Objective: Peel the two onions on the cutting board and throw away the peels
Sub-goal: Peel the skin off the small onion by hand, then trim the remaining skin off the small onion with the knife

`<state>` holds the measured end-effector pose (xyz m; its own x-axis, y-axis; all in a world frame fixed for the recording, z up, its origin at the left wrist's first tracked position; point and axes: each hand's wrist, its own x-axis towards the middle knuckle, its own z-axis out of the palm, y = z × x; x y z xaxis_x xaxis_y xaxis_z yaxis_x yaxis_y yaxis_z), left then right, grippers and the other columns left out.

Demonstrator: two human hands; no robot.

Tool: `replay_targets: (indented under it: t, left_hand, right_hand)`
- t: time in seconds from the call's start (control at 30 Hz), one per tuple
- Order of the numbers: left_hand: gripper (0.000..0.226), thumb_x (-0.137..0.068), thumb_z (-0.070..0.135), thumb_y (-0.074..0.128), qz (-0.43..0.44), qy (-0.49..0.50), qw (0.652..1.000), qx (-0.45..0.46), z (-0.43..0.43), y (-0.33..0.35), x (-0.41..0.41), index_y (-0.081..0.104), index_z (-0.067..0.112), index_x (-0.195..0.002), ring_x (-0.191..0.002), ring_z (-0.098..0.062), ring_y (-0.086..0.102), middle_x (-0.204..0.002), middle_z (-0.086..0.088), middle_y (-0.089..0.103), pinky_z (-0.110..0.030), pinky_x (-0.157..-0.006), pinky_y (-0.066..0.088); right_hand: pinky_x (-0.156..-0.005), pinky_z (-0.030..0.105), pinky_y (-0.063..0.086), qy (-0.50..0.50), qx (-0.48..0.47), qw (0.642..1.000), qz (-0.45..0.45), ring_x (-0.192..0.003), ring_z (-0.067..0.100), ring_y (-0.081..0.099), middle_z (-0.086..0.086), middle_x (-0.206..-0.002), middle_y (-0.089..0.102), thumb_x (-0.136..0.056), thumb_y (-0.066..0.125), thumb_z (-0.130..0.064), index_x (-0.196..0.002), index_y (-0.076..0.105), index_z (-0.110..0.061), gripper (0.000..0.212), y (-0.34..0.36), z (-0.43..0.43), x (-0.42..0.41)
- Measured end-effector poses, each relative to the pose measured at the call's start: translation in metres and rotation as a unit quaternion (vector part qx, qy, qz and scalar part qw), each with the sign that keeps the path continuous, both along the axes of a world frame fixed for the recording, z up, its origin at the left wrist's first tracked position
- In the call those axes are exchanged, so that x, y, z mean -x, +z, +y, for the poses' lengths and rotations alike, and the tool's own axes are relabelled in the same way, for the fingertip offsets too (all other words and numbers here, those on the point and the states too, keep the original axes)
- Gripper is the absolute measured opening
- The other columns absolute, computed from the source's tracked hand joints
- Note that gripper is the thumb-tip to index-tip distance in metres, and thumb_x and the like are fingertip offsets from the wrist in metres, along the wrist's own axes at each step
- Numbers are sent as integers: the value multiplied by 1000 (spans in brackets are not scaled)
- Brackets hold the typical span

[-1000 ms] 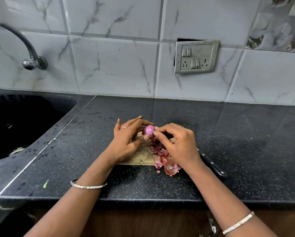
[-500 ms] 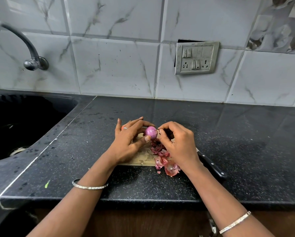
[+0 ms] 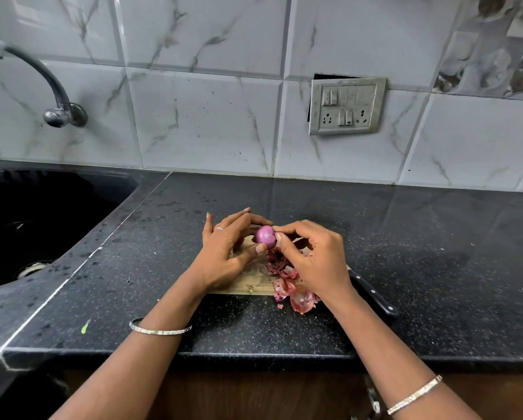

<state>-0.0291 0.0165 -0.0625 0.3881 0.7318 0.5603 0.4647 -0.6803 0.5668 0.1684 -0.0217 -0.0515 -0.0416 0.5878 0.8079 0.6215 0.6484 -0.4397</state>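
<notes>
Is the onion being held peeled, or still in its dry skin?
Peeled on the visible side: the onion is smooth, glossy purple. The left hand holds it, the right hand pinches at its edge; far side hidden.

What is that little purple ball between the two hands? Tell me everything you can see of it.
It is a small onion, round, smooth and glossy, purple-pink with faint lengthwise lines. No dry skin shows on the side facing the camera. It is held over the wooden cutting board. The left hand grips it, thumb underneath and fingers over the top. The right hand pinches at its right side with the fingertips. Torn pink peels lie below it.
</notes>
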Motion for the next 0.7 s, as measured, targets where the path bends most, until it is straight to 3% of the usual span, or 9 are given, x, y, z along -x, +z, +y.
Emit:
replay_targets:
  t: [0.17,0.3,0.5,0.6,0.7]
  left_hand:
    - [48,-86,66,46,9,-8,1000,-10,2,0,1,56,42,-126,-149,5,22,-131,39,53,-62,-119,-14]
    - [33,-87,65,47,-16,-12,1000,-1,1,1,-2,47,61,-119,-147,9,22,-125,32,63,-60,-119,-15]
    - [38,-85,61,50,-53,-13,998,10,1,-1,0,52,48,-121,-148,7,21,-122,30,66,-54,-120,-15]
    - [39,-85,60,52,-65,-7,998,4,0,-1,2,54,47,-121,-149,3,23,-126,26,65,-57,-121,-14]
    - [34,-84,58,54,-74,13,997,-12,-3,1,3,55,50,-118,-149,0,25,-127,27,63,-58,-120,-16]
  right_hand:
    - [-67,23,53,-21,-5,1000,-18,-76,5,66,-6,-85,73,-87,75,-9,-92,78,-11,6,-2,0,0]
    - [-66,22,50,-61,-10,998,-32,-72,5,62,-5,-83,71,-86,72,-6,-90,75,-10,7,-2,1,0]
    - [-72,22,51,-138,-23,988,-65,-83,9,62,-3,-97,67,-84,63,5,-100,72,-11,24,0,0,-4]
    - [-73,28,49,-160,-45,984,-71,-69,6,58,-7,-84,68,-94,63,-11,-100,71,-12,10,1,-4,-5]
    - [-74,33,37,-203,-59,973,-88,-56,11,56,-9,-68,65,-103,46,-29,-100,70,-14,28,1,-6,-2]
